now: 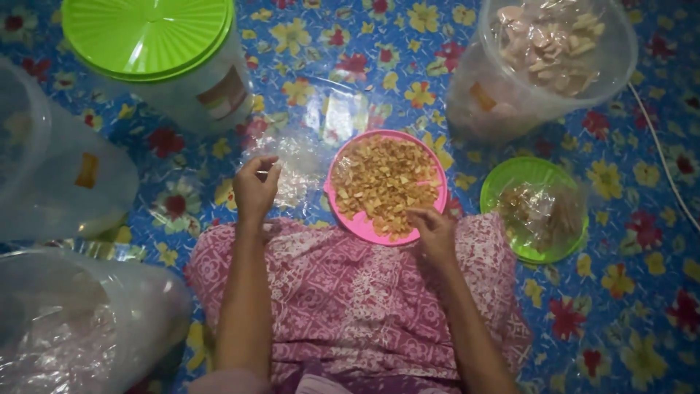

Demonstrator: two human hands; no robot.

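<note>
The left hand [255, 188] pinches a clear plastic bag [295, 171] (empty, it seems). The right hand [433, 232], fingers curled, picks at chips [385, 182] on the pink plate [357, 225].

The pink plate [343, 211] and green lids [146, 33] are smooth, glossy plastic. The bag [295, 171] pinched by the left hand [255, 190] is thin, clear, crinkled film. The floral floor covering [627, 306] appears glossy; the patterned skirt [350, 306] is matt cloth.

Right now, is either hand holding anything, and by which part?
Left hand pinches a clear plastic bag by its near edge. Right hand rests fingertips among the chips in the pink plate; any grasp is unclear.
</note>
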